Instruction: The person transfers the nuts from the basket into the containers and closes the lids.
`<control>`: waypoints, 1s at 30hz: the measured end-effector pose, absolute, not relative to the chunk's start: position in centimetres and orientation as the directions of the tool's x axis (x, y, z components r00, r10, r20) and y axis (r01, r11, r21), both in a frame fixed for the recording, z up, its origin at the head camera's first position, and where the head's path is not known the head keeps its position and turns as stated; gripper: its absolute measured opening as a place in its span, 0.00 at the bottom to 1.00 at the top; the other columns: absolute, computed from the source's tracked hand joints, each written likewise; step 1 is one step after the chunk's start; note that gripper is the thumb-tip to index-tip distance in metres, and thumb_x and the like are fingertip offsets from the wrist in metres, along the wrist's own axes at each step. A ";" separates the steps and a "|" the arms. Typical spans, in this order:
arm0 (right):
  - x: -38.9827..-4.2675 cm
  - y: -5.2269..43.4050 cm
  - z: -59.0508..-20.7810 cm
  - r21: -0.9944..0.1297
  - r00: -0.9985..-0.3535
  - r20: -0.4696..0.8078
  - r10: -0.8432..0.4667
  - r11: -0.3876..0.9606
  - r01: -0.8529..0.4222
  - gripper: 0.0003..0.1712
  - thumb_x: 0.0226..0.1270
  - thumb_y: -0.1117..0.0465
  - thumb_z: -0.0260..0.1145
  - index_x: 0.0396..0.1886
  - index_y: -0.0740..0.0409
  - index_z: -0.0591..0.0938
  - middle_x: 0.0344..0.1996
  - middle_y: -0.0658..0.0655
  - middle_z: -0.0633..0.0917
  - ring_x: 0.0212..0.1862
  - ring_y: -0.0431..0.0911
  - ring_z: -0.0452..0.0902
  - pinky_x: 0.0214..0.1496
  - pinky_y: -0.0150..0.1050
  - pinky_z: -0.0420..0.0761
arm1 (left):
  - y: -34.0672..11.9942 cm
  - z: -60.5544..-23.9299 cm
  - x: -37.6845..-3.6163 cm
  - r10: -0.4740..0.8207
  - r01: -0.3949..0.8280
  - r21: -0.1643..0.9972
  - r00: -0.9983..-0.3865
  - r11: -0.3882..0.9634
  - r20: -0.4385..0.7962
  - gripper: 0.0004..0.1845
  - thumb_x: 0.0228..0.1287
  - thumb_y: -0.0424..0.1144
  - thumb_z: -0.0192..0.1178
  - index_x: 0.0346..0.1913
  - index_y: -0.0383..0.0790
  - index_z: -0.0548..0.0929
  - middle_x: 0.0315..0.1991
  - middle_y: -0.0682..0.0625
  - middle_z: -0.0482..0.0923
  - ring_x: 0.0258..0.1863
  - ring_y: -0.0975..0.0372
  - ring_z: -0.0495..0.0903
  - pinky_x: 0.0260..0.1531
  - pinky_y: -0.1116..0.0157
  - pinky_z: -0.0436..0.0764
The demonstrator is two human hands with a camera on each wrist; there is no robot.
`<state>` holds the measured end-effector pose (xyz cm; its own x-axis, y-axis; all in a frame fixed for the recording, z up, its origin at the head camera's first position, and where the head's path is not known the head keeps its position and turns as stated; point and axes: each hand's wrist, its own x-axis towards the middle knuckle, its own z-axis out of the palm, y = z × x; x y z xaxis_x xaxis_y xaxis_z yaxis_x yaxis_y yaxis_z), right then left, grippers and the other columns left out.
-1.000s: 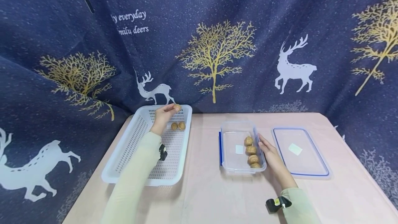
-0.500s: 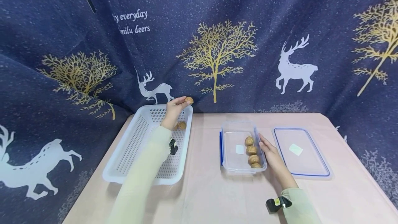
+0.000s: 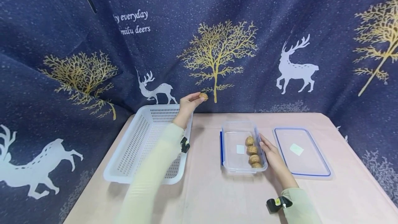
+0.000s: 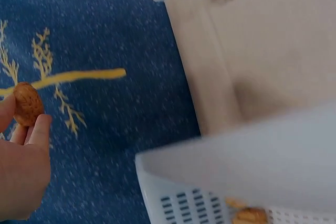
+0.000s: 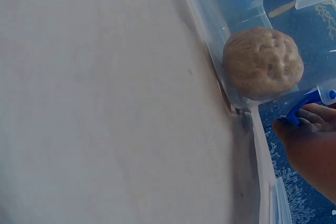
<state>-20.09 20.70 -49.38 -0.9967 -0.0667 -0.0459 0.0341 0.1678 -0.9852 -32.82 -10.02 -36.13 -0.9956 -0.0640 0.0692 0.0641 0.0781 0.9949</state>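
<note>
1. In the head view we see the left hand [image 3: 187, 105] raised above the far right corner of the white perforated plastic basket [image 3: 130, 151], pinching a small brown walnut [image 3: 203, 96] between thumb and fingertips, in front of the dark blue deer-print cloth [image 3: 248, 44]. The right hand [image 3: 271, 154] lies with relaxed fingers against the right wall of the clear rectangular plastic box [image 3: 231, 167], which holds 4 walnuts [image 3: 252, 150] in a row. A clear lid with a blue rim [image 3: 314, 168] lies just right of it on the pale pink counter [image 3: 217, 196].
2. In the left wrist view we see the walnut [image 4: 27, 103] held at the fingertips [image 4: 39, 129], over the cloth, beyond the basket's rim [image 4: 220, 161].
3. In the right wrist view we see 1 walnut [image 5: 262, 62] inside the box, and fingers [image 5: 315, 114] touching its blue clip [image 5: 304, 100].
</note>
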 end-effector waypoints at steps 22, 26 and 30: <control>-20.2 20.8 -49.4 -0.986 -0.996 -0.064 -0.067 0.159 0.052 0.30 0.80 0.57 0.41 0.76 0.60 0.48 0.76 0.63 0.45 0.75 0.60 0.34 0.75 0.57 0.38 | -2.9 -38.0 -31.1 0.043 0.030 1.000 -0.999 0.003 0.030 0.20 0.60 0.33 0.67 0.56 0.36 0.81 0.51 0.43 0.82 0.51 0.57 0.81 0.51 0.68 0.80; -20.2 20.9 -49.6 -0.987 -0.995 -0.074 -0.074 0.145 0.062 0.30 0.80 0.58 0.40 0.76 0.60 0.48 0.76 0.63 0.45 0.75 0.60 0.33 0.75 0.57 0.37 | -1.7 -39.0 -30.3 0.059 0.029 0.999 -0.998 0.021 0.028 0.20 0.58 0.32 0.68 0.54 0.35 0.82 0.50 0.43 0.83 0.49 0.57 0.82 0.49 0.68 0.81; -20.3 20.9 -49.7 -0.986 -0.994 -0.076 -0.075 0.157 0.063 0.30 0.80 0.58 0.40 0.76 0.60 0.48 0.76 0.63 0.45 0.75 0.60 0.33 0.75 0.57 0.38 | -0.5 -40.2 -29.4 0.097 0.002 1.000 -0.995 0.028 -0.001 0.20 0.58 0.32 0.68 0.54 0.36 0.82 0.49 0.45 0.83 0.48 0.59 0.82 0.50 0.68 0.80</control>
